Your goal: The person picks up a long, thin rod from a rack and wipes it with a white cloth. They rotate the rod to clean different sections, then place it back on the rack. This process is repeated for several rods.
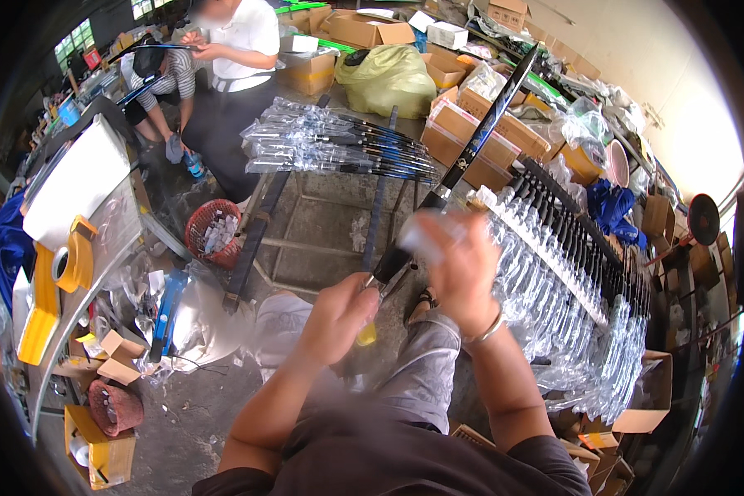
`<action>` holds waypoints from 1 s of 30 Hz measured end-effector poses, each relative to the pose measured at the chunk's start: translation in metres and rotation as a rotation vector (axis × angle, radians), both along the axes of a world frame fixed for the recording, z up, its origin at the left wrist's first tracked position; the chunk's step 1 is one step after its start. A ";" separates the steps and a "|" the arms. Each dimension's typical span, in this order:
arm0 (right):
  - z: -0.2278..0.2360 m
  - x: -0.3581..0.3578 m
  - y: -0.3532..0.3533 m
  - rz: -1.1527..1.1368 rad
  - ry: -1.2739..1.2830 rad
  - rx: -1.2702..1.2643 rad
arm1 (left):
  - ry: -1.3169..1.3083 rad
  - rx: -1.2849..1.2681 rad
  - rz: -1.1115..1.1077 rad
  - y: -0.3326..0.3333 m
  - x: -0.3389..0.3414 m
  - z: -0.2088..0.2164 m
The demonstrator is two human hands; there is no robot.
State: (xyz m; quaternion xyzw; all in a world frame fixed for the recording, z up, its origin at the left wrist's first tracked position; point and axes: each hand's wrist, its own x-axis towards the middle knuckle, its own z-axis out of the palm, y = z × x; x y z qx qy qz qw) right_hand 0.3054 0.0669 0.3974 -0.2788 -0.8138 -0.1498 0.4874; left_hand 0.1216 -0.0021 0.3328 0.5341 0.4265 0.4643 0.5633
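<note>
A black fishing rod (478, 142) slants up and to the right in front of me, its handle end low and its thick tip end far off. My left hand (339, 318) is closed round the butt of the black handle (391, 263). Higher on the handle, my right hand (465, 264) is blurred by motion, with a bracelet on its wrist. It has a whitish wad (422, 238), cloth or paper, against the handle; the blur hides which.
Bagged rods (331, 142) lie across a metal stand ahead; more wrapped rods (554, 281) lean in a rack at right. A red basket (212, 233) and a tape dispenser (76, 255) are at left. Two people (238, 50) work beyond. Cardboard boxes (364, 29) crowd the back.
</note>
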 end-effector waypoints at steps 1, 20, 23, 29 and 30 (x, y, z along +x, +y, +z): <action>0.018 0.003 0.001 -0.104 0.049 -0.017 | -0.049 0.004 -0.023 -0.001 0.002 0.004; -0.023 -0.015 -0.009 0.163 0.025 0.022 | -0.427 -0.394 -0.376 0.005 -0.013 0.011; 0.005 -0.016 0.006 0.067 0.249 0.077 | -0.434 -0.381 -0.442 0.003 -0.014 0.015; -0.030 -0.022 -0.016 0.202 0.177 -0.013 | -0.500 -0.420 -0.409 0.006 -0.013 0.013; -0.024 -0.022 -0.005 0.172 0.147 0.040 | -0.522 -0.443 -0.408 0.005 -0.013 0.012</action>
